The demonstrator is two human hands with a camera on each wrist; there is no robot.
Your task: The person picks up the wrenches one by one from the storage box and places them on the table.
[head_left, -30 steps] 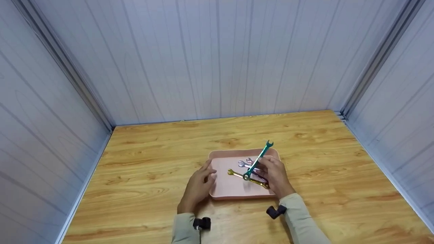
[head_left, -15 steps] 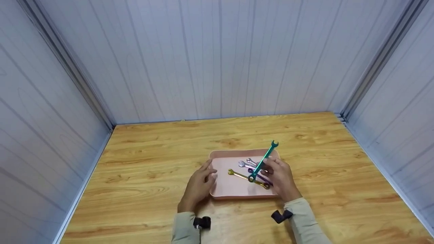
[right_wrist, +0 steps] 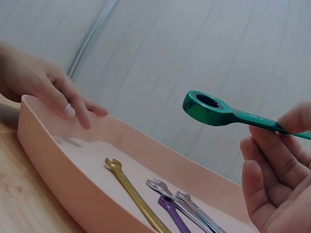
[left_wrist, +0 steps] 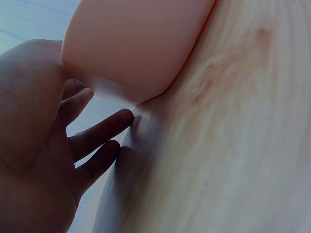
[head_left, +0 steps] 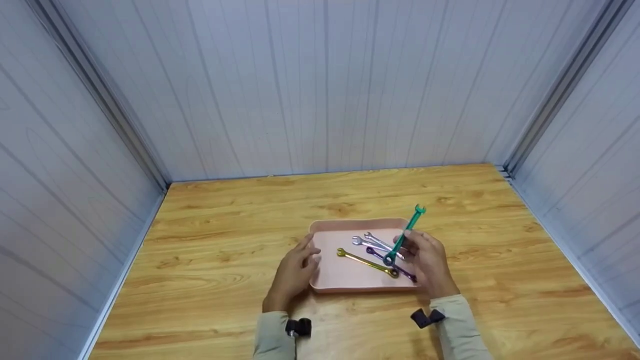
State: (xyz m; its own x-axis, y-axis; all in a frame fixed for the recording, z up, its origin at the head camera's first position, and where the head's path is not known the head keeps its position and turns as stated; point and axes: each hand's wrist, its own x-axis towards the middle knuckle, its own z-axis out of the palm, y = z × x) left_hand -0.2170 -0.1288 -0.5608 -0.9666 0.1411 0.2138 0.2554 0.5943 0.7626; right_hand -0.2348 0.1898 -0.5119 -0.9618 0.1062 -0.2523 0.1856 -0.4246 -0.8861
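Observation:
My right hand (head_left: 434,260) pinches a shiny green combination wrench (right_wrist: 248,118) between thumb and fingers, its ring end toward the left. It is raised above the right side of a pink tray (head_left: 345,285). Inside the tray lie a gold wrench (head_left: 367,262), a purple wrench (right_wrist: 172,213) and two silver wrenches (right_wrist: 187,206), the silver ones close together. My left hand (head_left: 291,272) rests over the tray's left rim with fingers loosely straight. In the left wrist view, some fingers (left_wrist: 104,130) extend outside the tray, down by the table; others reach inside the rim.
The tray stands on a wood-grain table (head_left: 210,260). Pale panel walls (head_left: 320,90) enclose its back and both sides. The tray's raised sides surround the wrenches.
My right hand has moved right with the green wrench, which has swung more upright. The purple and silver wrenches are now less covered. The left hand has stayed in place.

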